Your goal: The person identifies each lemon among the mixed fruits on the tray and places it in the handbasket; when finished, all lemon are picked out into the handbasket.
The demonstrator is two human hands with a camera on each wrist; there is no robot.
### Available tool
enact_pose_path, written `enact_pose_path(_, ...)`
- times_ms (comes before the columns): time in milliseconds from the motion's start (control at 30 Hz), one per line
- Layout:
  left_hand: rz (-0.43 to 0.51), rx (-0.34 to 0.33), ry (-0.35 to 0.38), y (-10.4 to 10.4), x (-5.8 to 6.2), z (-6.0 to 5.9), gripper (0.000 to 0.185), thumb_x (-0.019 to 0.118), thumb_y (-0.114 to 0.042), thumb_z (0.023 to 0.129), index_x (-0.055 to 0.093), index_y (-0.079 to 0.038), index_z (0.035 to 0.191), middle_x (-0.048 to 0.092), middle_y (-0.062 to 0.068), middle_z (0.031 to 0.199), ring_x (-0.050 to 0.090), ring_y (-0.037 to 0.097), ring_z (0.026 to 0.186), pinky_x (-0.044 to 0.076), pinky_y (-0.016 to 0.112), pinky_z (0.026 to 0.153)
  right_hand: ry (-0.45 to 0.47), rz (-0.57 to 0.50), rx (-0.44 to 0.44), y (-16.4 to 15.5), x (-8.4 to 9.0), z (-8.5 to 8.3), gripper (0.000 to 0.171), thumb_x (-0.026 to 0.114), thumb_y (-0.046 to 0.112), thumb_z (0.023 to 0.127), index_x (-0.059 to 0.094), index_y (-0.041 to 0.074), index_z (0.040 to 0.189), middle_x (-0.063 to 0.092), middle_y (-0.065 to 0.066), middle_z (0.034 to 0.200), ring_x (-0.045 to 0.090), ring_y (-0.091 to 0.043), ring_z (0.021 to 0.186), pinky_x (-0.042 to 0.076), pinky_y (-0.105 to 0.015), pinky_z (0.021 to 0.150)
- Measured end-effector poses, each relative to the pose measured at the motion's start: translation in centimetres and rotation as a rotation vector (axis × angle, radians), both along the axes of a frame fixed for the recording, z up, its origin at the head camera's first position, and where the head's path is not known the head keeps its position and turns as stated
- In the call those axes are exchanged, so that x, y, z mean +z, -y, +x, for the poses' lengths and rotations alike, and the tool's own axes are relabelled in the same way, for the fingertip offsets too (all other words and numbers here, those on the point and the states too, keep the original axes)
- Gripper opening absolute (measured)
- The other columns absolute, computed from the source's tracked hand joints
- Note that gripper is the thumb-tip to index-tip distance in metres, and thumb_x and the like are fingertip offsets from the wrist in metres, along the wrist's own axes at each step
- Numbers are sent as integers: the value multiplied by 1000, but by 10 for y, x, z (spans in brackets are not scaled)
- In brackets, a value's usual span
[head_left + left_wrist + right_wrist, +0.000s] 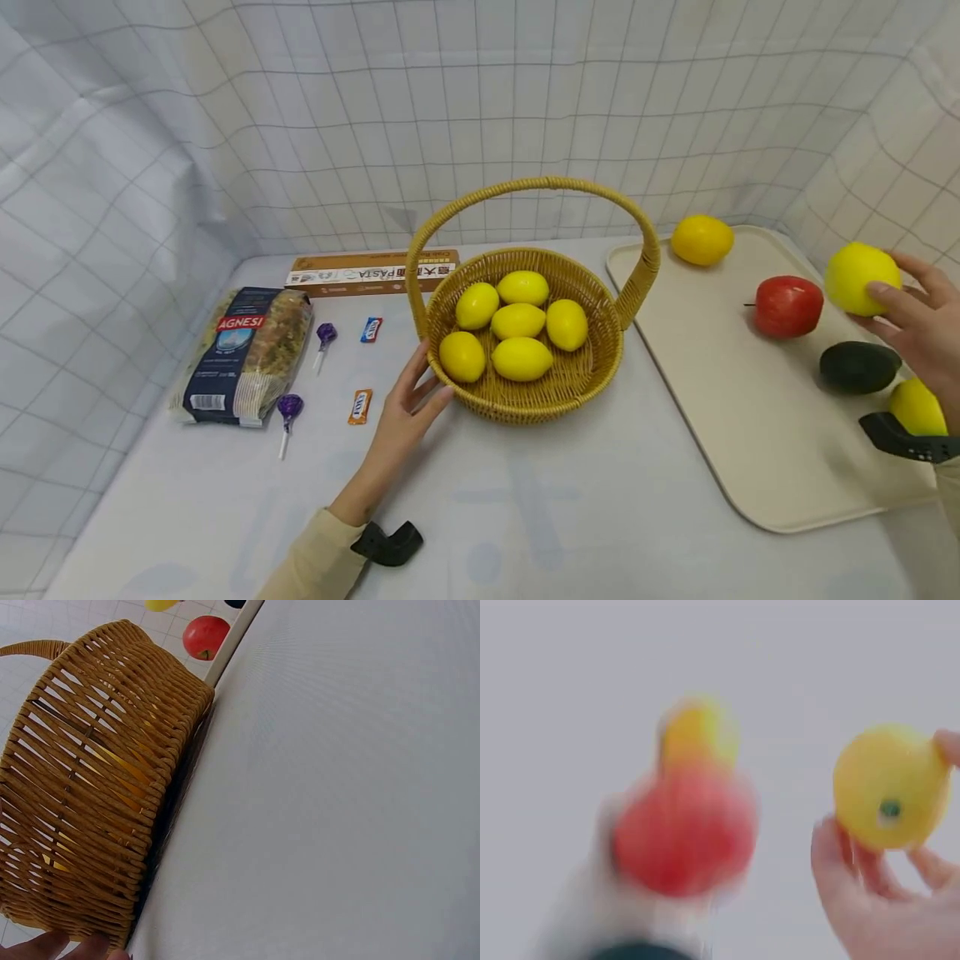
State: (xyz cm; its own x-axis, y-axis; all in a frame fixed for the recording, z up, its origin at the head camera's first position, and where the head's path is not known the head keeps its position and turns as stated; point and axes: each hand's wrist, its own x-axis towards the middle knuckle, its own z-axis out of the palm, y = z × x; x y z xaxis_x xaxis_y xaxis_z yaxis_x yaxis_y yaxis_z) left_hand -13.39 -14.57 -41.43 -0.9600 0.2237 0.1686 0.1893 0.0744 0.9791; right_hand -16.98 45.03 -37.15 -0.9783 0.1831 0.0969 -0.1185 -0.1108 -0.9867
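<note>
Six lemons lie in the basket (pixel 570 392). Right hand (pixel 926 333) grasps a lemon (pixel 858 277) right of it; left hand (pixel 401 417), fingers relaxed, touches its wall. Two more lemons remain on the tray (pixel 750 417).

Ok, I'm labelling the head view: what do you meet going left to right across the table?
Pasta bag → left hand → basket → tray → apple → avocado → right hand gripping a lemon.
</note>
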Motion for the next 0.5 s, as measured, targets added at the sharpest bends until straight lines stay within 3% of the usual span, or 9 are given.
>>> enact_pose_path(33,-1,0,-2,0,0,0,67,55,-7,95,22,-24,150,20,5,152,37,30,128,44,30,94,-59,-77,119,22,11,8,55,52,1,95,33,17,144,38,1,128,52,-10,102,51,-21,79)
enact_pose_path(100,-2,-4,-9,1,1,0,66,55,-7,95,22,-24,150,20,5,152,37,30,128,43,29,94,-144,-121,339,67,29,23,52,38,-8,97,32,10,145,37,-5,134,51,-14,108,51,-24,81)
enact_pose_path(200,-2,-9,-28,1,2,-1,66,55,-7,95,22,-23,150,21,5,152,37,30,128,43,30,95,-177,1,575,131,47,37,51,31,-9,97,30,6,145,38,-10,135,50,-17,109,47,-25,89)
enact_pose_path(367,4,1,-27,2,1,-1,66,55,-5,95,23,-22,150,22,5,152,38,30,127,43,30,94,-65,331,699,213,50,26,50,47,2,97,35,11,144,40,-10,135,48,-24,109,46,-28,87)
enact_pose_path(500,4,-4,-25,2,-1,0,67,55,-5,95,22,-21,150,21,8,152,38,31,127,44,30,94,7,441,803,259,42,7,52,59,16,94,40,16,142,41,-8,136,43,-27,117,41,-39,94)
